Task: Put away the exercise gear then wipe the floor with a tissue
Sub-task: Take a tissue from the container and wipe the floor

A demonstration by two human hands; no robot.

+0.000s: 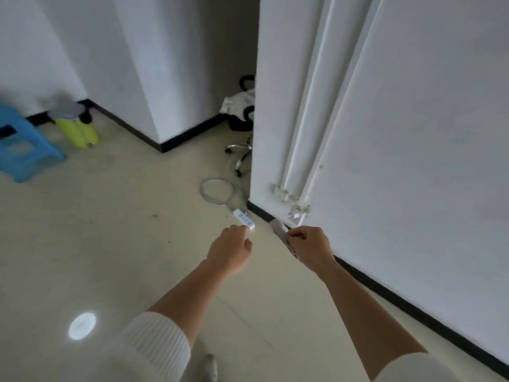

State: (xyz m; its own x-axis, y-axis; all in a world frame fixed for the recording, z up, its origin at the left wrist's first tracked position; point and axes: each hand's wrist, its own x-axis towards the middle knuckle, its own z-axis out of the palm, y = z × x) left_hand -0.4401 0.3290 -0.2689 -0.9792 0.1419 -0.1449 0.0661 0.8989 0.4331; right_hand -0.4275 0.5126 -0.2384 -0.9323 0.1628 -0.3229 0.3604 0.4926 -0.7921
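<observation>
My left hand (230, 250), fingers loose and empty, reaches the white plastic bar (244, 219) with its looped cord on the glossy beige floor (110, 230); my right hand (308, 248) pinches crumpled grey tissue (279, 228) beside the black skirting.

two hands (230, 250), one stool (20, 144), one tissue (281, 230).

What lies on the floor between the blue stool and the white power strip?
In the head view, only bare floor tiles lie between the blue stool and the power strip, with a small dark speck near the strip.
</observation>
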